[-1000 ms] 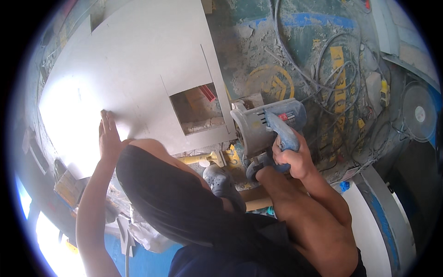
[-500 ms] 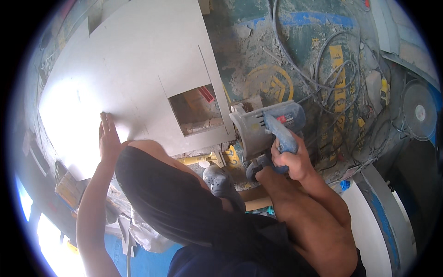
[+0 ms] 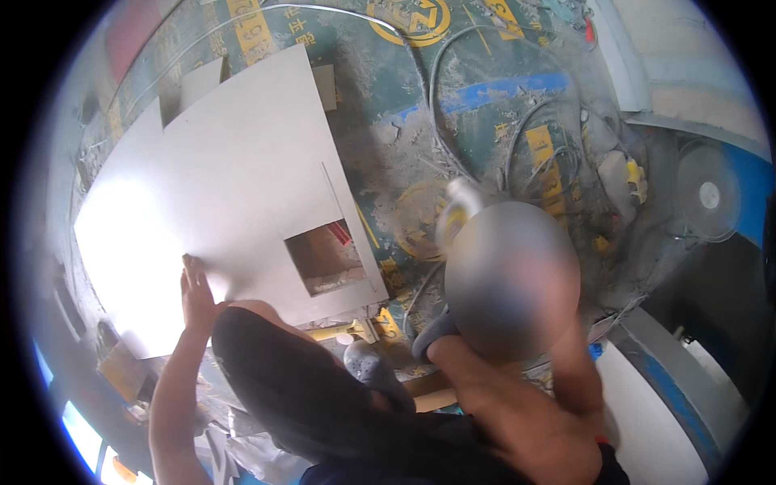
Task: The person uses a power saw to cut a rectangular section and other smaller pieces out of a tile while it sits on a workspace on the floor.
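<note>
My left hand (image 3: pixel 198 297) lies with its fingers out flat on a large white board (image 3: pixel 234 162) at the left. The board has a square cut-out near its right edge, with thin straight slits or lines running away from it. A red strip (image 3: pixel 339 233) shows through the hole. To the right of the board, my right hand (image 3: pixel 558 295) is smeared in a round blurred patch. It grips a handheld power saw (image 3: pixel 462 200), raised off the board; only a pale metal part shows sharply, and blade and handle are hidden in the blur.
Dusty green floor covering (image 3: pixel 364 105) with yellow markings carries a loose grey cable (image 3: pixel 436 121). A yellow-handled tool (image 3: pixel 331 331) lies by my shoe (image 3: pixel 372 368). A round fan (image 3: pixel 708 194) stands at the right, and a plastic bag (image 3: pixel 263 453) lies at lower left.
My right hand has lifted the saw away from the board's edge, toward the right. My left hand stays on the board. The view has shifted, so the board appears lower.
</note>
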Demonstrator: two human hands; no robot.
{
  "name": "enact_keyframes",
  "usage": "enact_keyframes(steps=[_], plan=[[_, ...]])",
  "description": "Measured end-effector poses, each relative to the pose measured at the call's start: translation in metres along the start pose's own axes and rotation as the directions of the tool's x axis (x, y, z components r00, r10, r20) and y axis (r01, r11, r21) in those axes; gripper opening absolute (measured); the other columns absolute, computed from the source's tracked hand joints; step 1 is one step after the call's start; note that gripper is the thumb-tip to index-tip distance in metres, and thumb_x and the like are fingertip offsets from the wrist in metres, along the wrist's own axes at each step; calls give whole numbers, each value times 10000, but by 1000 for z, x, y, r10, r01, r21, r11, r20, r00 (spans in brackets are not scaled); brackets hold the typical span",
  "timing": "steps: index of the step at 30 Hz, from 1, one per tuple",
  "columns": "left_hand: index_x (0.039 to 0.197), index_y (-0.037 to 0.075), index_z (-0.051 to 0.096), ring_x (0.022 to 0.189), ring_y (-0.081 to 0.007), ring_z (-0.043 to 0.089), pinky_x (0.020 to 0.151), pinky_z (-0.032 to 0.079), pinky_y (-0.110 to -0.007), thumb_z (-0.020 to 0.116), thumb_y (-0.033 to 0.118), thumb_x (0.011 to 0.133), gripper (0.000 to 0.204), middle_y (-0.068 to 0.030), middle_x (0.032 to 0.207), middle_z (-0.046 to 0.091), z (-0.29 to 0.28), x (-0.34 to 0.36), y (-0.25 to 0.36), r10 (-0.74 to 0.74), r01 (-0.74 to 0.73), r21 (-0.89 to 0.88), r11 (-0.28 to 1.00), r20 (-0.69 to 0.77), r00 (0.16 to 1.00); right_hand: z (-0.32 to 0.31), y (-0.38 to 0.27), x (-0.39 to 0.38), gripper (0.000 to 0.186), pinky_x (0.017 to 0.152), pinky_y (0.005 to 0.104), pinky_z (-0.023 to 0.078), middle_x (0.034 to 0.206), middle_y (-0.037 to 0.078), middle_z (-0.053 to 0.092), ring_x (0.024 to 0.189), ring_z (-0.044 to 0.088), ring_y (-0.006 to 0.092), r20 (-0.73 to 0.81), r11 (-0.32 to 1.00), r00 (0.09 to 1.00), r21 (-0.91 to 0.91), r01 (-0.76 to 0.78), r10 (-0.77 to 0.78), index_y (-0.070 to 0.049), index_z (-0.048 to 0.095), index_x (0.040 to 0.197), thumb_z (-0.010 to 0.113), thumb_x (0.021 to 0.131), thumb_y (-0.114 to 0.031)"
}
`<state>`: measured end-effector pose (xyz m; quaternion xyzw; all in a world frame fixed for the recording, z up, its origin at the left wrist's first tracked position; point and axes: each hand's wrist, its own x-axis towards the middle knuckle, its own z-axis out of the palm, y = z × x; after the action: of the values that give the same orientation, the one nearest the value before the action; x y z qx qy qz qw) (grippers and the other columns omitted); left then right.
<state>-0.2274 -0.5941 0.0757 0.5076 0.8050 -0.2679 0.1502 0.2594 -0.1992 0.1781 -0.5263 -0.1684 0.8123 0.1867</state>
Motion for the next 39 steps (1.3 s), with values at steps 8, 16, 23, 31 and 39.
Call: enact_keyframes(steps=[8,16,23,31,39], plan=[[1503,-105,179,1438,-416,273,1186,316,-421,878,446,635,1243,-307,1588,110,-1,3,0,-25,28,-33,999,81,996,-120,-197,108,173,652,300,496,764,22,516,673,547,124,84,946,995,315,-78,54,-51,509,834,583,917,-183],[1477,-166,150,1495,-421,129,1218,194,-482,885,481,561,1342,-357,1562,143,-36,8,19,-37,63,-186,980,140,989,-236,-253,117,285,691,275,525,957,18,643,827,614,152,-396,884,842,-431,182,-367,-132,634,1097,710,896,-320],[1472,-174,150,1484,-413,174,1222,200,-448,844,641,506,1442,-351,1568,121,-49,5,20,-85,115,-138,984,206,975,-216,-242,122,424,621,255,517,1033,14,638,820,613,127,-485,796,752,-599,85,-446,-140,613,1190,614,942,-484],[1478,-163,173,1450,-455,226,1213,212,-453,830,652,531,1411,-348,1573,89,-55,-8,9,-97,134,-146,980,233,968,-236,-212,123,577,650,232,489,1165,43,605,817,597,107,-383,660,744,-744,103,-548,-126,499,1417,448,1019,-539],[1493,-124,189,1443,-471,238,1210,211,-472,834,636,534,1383,-329,1575,132,-51,-3,12,-104,154,-247,957,205,973,-264,-231,84,585,947,374,458,1291,181,582,1057,600,280,-30,57,520,-998,36,-854,28,468,1400,465,1036,-429]])
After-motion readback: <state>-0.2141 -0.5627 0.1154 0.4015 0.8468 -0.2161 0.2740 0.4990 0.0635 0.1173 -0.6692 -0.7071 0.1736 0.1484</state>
